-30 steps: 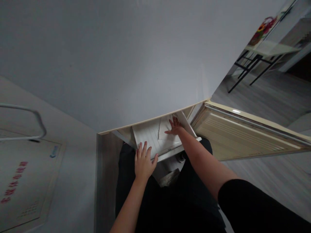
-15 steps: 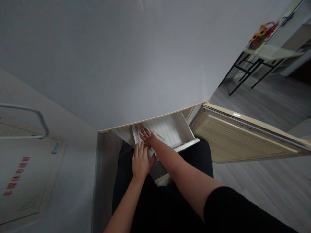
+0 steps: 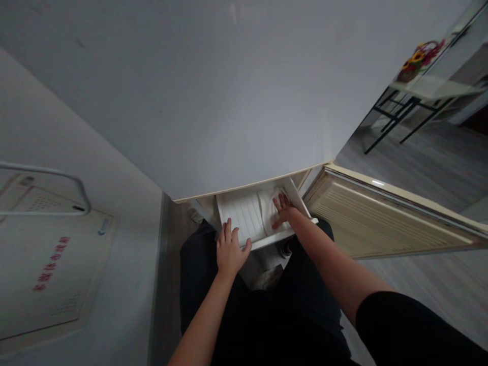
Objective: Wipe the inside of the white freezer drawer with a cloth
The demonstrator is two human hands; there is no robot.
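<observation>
Cloth (image 3: 267, 203) shifts from left to right side of fridge drawer (image 3: 240, 216) | your right hand (image 3: 282, 208) splayed flat on it, unclenched | your left hand (image 3: 231, 254) loose at front lip (image 3: 272, 239) | wipe likely now covers right end

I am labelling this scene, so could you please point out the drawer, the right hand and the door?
Drawer (image 3: 241, 213): head view, on its bare ridged floor.
Right hand (image 3: 284, 209): head view, on its back.
Door (image 3: 385, 217): head view, on its inner panel.
</observation>
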